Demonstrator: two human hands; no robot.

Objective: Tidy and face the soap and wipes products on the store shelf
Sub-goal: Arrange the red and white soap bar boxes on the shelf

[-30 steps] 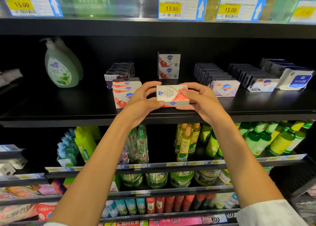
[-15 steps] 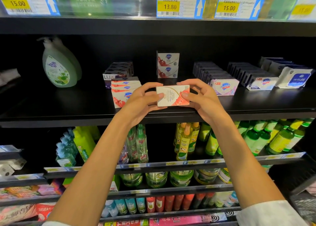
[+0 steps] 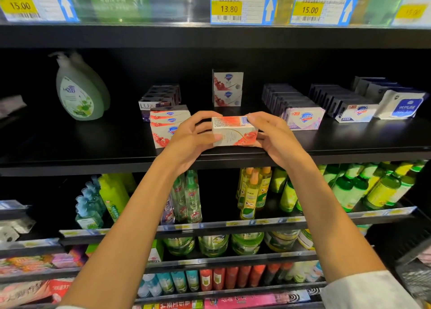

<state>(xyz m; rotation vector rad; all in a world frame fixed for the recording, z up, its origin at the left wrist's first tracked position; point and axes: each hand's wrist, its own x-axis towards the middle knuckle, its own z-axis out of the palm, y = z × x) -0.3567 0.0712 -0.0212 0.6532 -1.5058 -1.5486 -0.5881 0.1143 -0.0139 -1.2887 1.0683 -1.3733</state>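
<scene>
A soap box (image 3: 234,131) is gripped between the left hand (image 3: 189,138) and right hand (image 3: 275,138), not yet faced; a stack (image 3: 168,124) just left looks tidied, rows to the right remain.

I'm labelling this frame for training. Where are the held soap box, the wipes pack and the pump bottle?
soap box (image 3: 234,133): head view, front face.
wipes pack (image 3: 404,105): head view, blue label.
pump bottle (image 3: 78,96): head view, label.

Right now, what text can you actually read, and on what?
"15.00" on the left price tag
"13.80" on the middle price tag
"15.00" on the right price tag
"LUX" on the dark soap box
Print on the held soap box: too blurred.
</scene>
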